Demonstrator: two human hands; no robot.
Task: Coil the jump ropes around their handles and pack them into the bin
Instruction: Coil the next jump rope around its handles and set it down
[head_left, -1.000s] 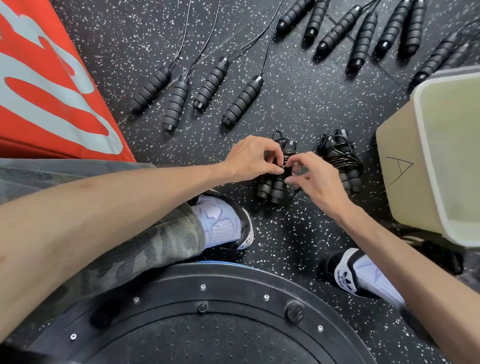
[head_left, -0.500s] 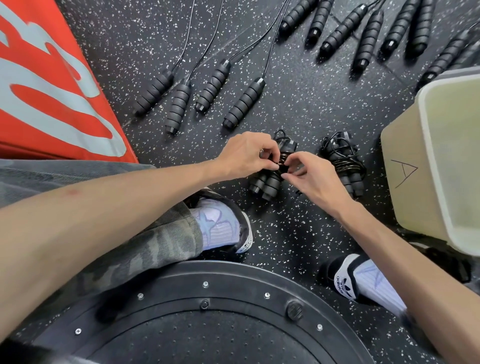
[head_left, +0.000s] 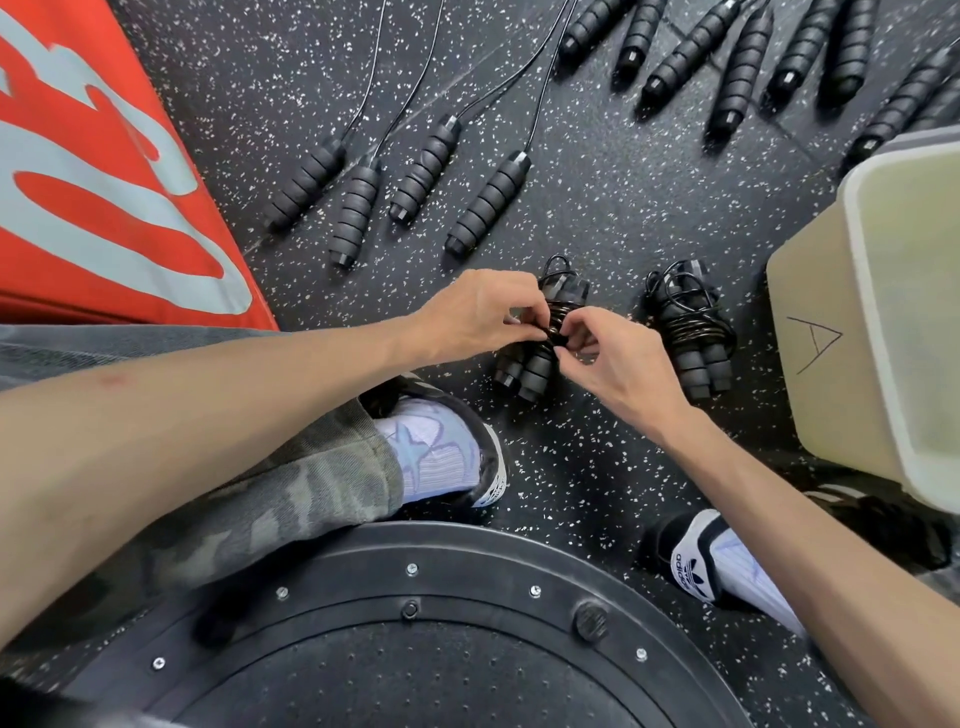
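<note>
A black jump rope bundle (head_left: 524, 366), two ribbed handles side by side with cord wound round them, lies on the speckled floor between my hands. My left hand (head_left: 475, 314) pinches the wound cord from the left. From the right, my right hand (head_left: 608, 353) pinches the same cord at the bundle's middle. A second coiled jump rope (head_left: 691, 332) lies just to the right, untouched. The translucent bin (head_left: 878, 322), marked "A", stands at the right edge. Its inside looks empty where visible.
Several uncoiled jump rope handles (head_left: 415, 182) lie in a row on the floor farther away, their cords running off the top. A red mat (head_left: 98, 171) fills the left. A round black platform (head_left: 415, 649) sits below me, with my two shoes beside it.
The bundle has tilted a little and shifted slightly left under my hands. Both hands keep their pinch on the cord; my fingers have moved slightly along the wraps.
</note>
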